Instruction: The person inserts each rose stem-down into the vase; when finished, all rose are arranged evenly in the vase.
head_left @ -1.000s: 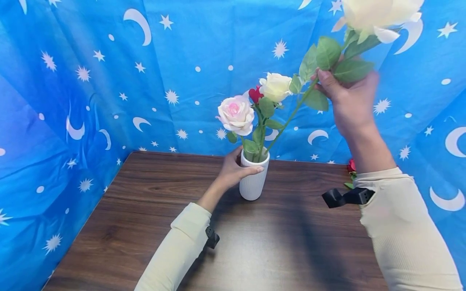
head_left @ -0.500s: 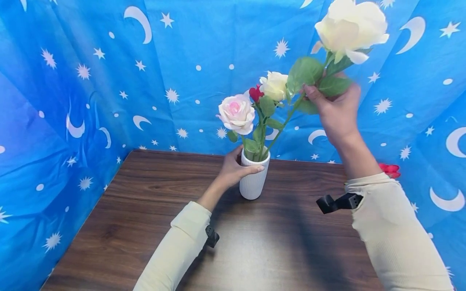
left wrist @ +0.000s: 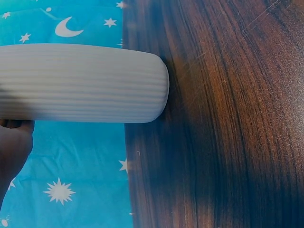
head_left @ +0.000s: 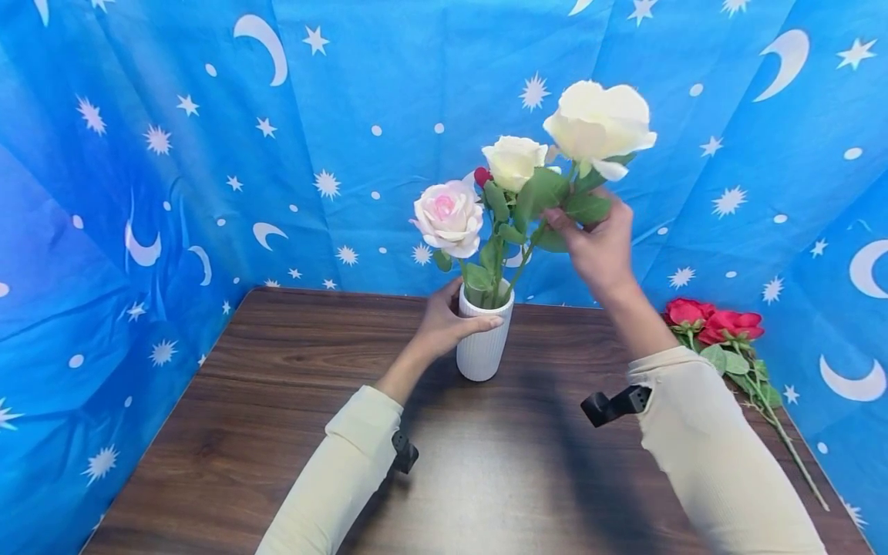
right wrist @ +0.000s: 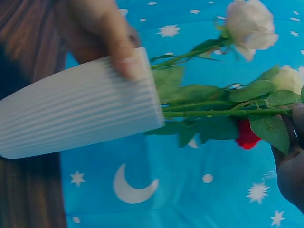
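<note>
The left hand [head_left: 442,320] grips the vase [head_left: 481,356] near its top, probably so it does not tip. At two o'clock from it, the right hand [head_left: 602,245] pinches the large rose [head_left: 600,127] below the bloom, apparently for steering; its stem enters the vase.

On my feed I see what seems a staged tabletop setting, building unclear. Blue moon-and-star fabric [head_left: 333,92] hangs across the frame's top and sides, around a wood-grain table [head_left: 277,370] below.
</note>
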`<state>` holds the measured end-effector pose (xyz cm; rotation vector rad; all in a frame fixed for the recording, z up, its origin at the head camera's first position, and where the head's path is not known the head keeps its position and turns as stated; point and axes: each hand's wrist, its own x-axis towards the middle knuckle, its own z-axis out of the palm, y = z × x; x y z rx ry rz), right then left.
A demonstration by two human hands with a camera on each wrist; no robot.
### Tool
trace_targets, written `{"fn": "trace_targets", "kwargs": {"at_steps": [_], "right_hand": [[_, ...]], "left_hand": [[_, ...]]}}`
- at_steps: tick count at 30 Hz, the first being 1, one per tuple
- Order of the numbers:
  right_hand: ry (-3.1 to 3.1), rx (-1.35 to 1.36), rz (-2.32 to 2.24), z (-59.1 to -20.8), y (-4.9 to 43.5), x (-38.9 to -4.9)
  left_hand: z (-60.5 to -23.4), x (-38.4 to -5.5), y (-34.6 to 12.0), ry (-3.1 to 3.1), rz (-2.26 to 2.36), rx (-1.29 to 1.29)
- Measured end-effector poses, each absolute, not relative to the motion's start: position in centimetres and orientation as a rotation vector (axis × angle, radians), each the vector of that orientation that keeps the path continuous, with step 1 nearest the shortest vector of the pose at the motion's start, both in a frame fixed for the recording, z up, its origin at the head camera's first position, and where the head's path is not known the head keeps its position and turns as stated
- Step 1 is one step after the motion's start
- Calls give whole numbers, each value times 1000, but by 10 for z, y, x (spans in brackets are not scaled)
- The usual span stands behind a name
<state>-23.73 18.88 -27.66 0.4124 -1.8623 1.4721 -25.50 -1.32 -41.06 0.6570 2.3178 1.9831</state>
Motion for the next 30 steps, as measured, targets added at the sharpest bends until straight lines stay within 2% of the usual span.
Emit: {"fn": "trace_targets", "kwargs": {"at_steps": [17, 30], "right_hand": [[-2101, 289, 1414, -345, 171, -234], [-2103, 252, 1424, -358, 162, -227]], "left_hand": [[-410, -249, -14, 2312, 2001, 687], [-412, -246, -20, 2282, 2014, 696]]}}
